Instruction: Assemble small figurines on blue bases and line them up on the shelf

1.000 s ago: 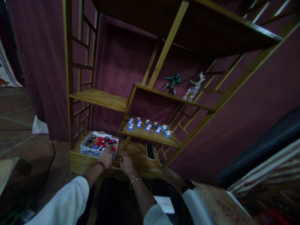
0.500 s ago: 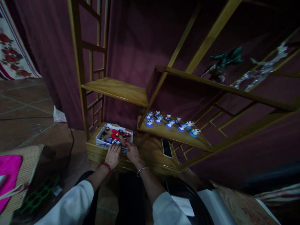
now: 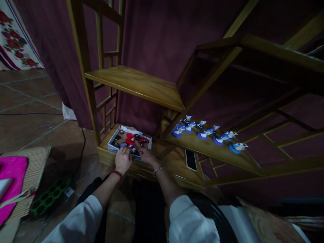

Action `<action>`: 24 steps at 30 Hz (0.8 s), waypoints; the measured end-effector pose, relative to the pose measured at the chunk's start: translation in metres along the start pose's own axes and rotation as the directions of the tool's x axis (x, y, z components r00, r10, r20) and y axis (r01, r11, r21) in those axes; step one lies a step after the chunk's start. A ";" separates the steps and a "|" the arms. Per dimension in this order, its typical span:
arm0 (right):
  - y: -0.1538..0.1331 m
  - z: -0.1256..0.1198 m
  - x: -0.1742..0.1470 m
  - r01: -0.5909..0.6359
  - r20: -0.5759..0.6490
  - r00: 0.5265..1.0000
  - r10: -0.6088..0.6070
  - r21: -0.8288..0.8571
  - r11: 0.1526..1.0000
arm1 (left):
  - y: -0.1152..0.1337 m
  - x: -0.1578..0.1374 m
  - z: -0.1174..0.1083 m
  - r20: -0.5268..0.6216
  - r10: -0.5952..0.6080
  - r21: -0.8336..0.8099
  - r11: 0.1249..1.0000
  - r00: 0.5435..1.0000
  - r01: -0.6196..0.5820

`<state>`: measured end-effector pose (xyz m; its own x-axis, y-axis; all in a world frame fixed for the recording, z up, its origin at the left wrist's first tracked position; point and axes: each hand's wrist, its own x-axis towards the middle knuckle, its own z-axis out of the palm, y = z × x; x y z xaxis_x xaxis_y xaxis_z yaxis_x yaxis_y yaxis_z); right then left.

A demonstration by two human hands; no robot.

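A shallow white cardboard box [image 3: 113,147] stands on the low wooden shelf, holding several small figurines [image 3: 131,136] in red, black and blue. My left hand [image 3: 123,160] is at its front edge, fingers bent together beside a blue-and-white figurine [image 3: 132,147]. Whatever is between those fingertips is hidden. From the right, my right hand [image 3: 146,155] reaches over the front wall, its index finger stretched among the figurines and the other fingers partly hidden. I see nothing held in it.
Several figurines on round bases [image 3: 206,133] stand on the raised shelf [image 3: 217,150] to the right. Below it lies a phone [image 3: 191,160]. An upper wooden shelf [image 3: 136,84] overhangs the box. A bamboo mat [image 3: 37,162] with pink cloth [image 3: 15,172] is at left.
The view has moved closer and turned, so the shelves appear larger. My left fingers have drawn together more at the box's front edge. My right hand stays over the box.
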<state>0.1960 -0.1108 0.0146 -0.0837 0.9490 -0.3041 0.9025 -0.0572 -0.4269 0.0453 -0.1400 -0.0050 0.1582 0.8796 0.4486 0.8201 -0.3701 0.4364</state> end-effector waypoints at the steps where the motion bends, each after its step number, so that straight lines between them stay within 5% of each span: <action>1: 0.000 0.000 0.005 -0.022 0.008 1.000 0.022 0.001 1.000 | -0.003 0.005 0.000 0.011 -0.050 0.025 0.998 0.999 0.049; 9: -0.012 0.004 0.028 -0.058 0.037 0.998 0.059 -0.012 0.998 | -0.013 0.032 -0.005 0.240 -0.196 0.197 0.969 0.951 0.150; 17: -0.010 0.005 0.034 -0.154 0.007 0.988 0.154 0.054 0.987 | -0.015 0.060 -0.003 0.602 -0.338 0.315 0.933 0.724 0.174; 24: -0.007 0.018 0.049 -0.187 0.076 0.982 0.176 0.177 0.966 | -0.022 0.075 0.004 0.678 -0.327 0.288 0.942 0.658 0.171</action>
<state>0.1786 -0.0690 -0.0126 0.0444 0.8978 -0.4382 0.8128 -0.2874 -0.5067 0.0412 -0.0644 0.0159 0.2090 0.9024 -0.3768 0.9582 -0.1119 0.2634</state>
